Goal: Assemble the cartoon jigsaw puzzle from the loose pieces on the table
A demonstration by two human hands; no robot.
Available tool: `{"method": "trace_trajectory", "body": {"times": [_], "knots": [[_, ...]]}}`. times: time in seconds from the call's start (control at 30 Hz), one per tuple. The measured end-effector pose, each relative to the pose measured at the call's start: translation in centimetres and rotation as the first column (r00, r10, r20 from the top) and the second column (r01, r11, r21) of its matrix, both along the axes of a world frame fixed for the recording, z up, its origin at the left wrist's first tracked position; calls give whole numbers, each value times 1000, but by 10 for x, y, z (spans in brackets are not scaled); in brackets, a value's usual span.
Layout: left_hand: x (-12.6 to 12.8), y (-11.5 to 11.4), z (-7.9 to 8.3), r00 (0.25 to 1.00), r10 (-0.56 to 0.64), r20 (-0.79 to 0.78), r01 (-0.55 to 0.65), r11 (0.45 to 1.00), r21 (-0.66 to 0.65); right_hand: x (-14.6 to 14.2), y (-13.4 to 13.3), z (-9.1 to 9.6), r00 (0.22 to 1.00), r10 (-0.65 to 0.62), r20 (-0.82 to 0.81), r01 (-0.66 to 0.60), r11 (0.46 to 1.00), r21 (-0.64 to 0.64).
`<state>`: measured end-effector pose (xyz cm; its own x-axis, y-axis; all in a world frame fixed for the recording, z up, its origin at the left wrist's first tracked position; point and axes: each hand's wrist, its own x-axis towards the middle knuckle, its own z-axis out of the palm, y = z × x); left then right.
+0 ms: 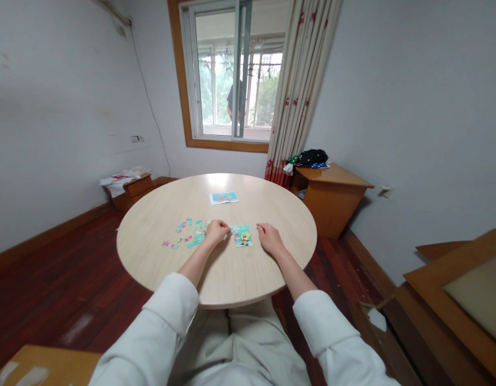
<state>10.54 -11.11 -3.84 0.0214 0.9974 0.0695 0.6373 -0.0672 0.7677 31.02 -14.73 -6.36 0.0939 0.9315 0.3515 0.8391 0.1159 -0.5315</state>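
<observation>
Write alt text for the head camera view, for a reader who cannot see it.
A person's left hand and right hand flank a partly assembled cartoon puzzle on a round table. Loose pieces lie to the left, and a picture sheet lies farther back, towards a window.

Patterned curtain [301, 91] and wooden floor [90, 289] suggest a home.

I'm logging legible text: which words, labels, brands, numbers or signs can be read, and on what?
None can be read.
Picture sheet: too small and blurred to tell if it bears lettering.
Partly built puzzle: cartoon figures, no legible text.
Loose pieces: too small to tell.
</observation>
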Motion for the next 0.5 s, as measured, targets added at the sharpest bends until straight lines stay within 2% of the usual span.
{"method": "trace_trajectory", "body": {"times": [0.1, 0.23, 0.33, 0.5], "knots": [[4, -3, -1, 1000, 3, -23, -3, 1000, 5, -5, -7, 4, 997, 44, 61, -46, 999, 29], [7, -7, 1, 997, 0, -79, 0, 1000, 4, -14, -17, 10, 964, 169, 207, -195, 974, 113], [7, -11, 6, 991, 3, -132, -2, 1000, 9, -18, -22, 13, 939, 241, 247, -269, 959, 86], [9, -16, 12, 976, -15, -216, 11, 1000, -18, -19, -23, 15, 932, 265, 249, -284, 958, 44]]}}
